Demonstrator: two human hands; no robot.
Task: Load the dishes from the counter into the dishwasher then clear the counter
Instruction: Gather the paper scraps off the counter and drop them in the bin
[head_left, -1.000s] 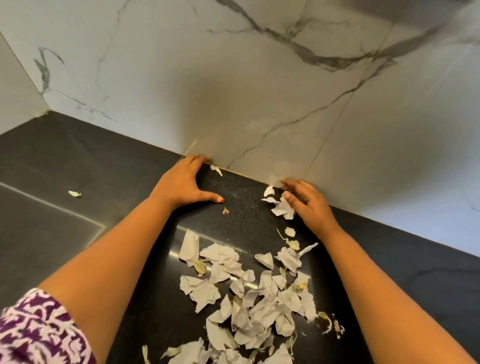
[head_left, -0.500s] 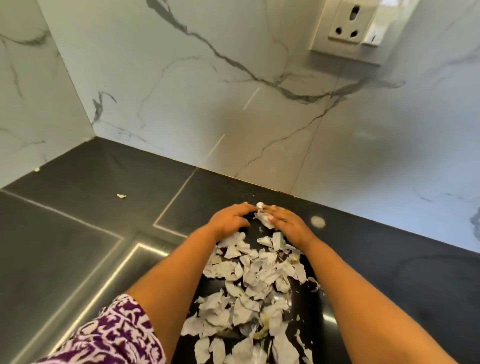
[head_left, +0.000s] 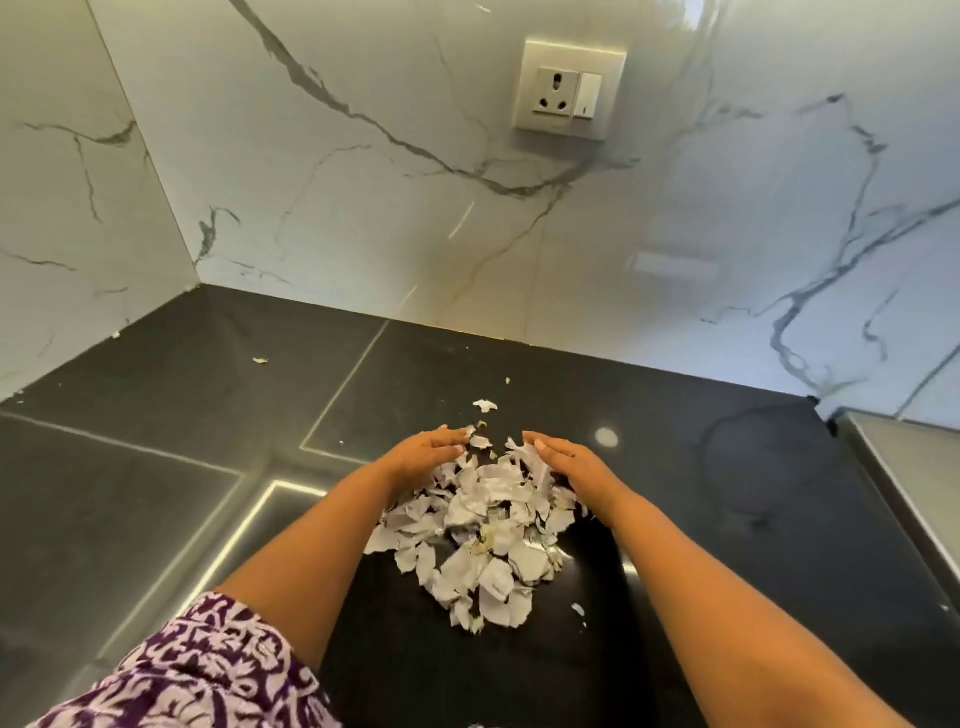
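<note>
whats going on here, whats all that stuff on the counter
A person is clearing scraps off a dark counter. The left hand and right hand press flat against either side of a pile of pale torn scraps. One loose scrap lies just beyond the fingertips, and another small bit sits far off to the left.

Dark counter (head_left: 171, 415), torn paper scraps (head_left: 483, 525) piled

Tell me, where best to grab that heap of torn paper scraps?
Probably low at both flanks, from left and right together. The paper scraps lie loose in a shallow heap on the counter, so one pinch takes few; the left hand and right hand flank it, fingers straight.
</note>
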